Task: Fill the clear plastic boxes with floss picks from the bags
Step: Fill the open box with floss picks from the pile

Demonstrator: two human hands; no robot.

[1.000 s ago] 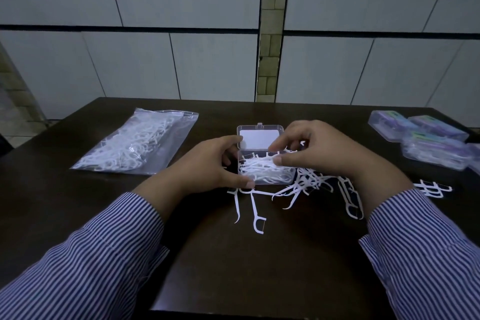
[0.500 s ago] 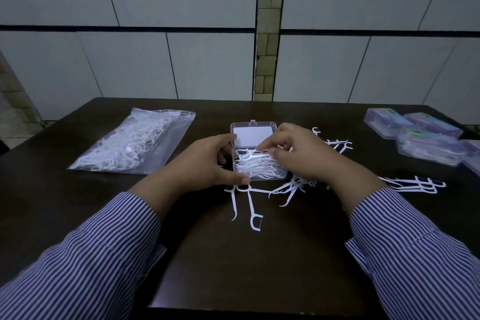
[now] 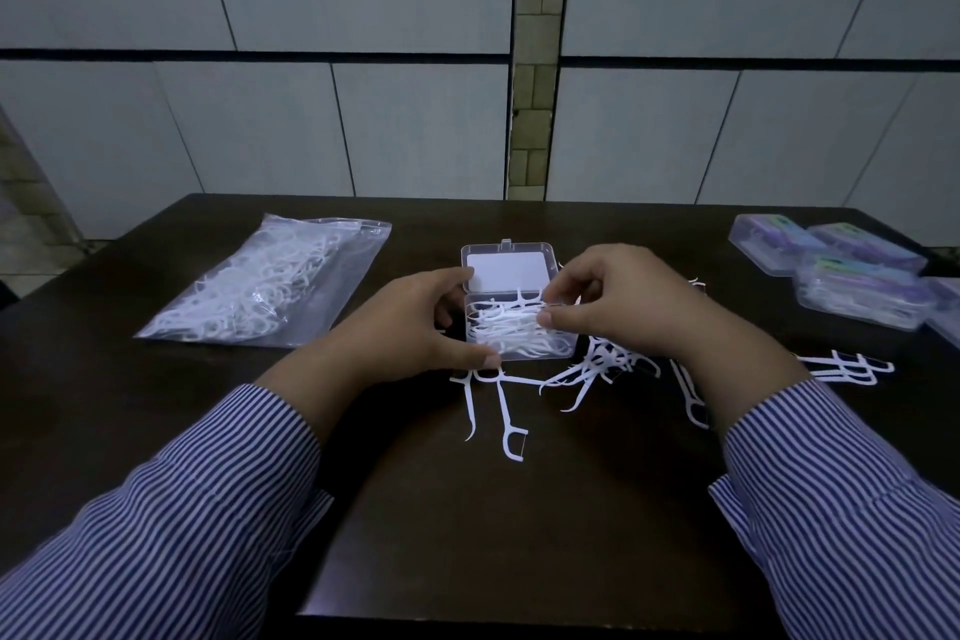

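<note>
Nearest the camera are two striped sleeves (image 3: 171, 525) resting on the dark worktop (image 3: 519, 535). Just ahead of them, a few loose picks (image 3: 506, 418) lie right in front of the box (image 3: 519, 327), with a bigger tangle spilling off to the box's right. The box sits open mid-worktop, lid tipped back, already pretty full of white picks. The left hand (image 3: 410, 322) holds the box's left side, fingers curled round it with the thumb at the front corner. The right hand (image 3: 623, 307) is over the box's right edge, fingers pinching a pick. Left of the box is the bag (image 3: 270, 286) of picks. Far right of the box, closed boxes (image 3: 852, 286) are stacked together.
</note>
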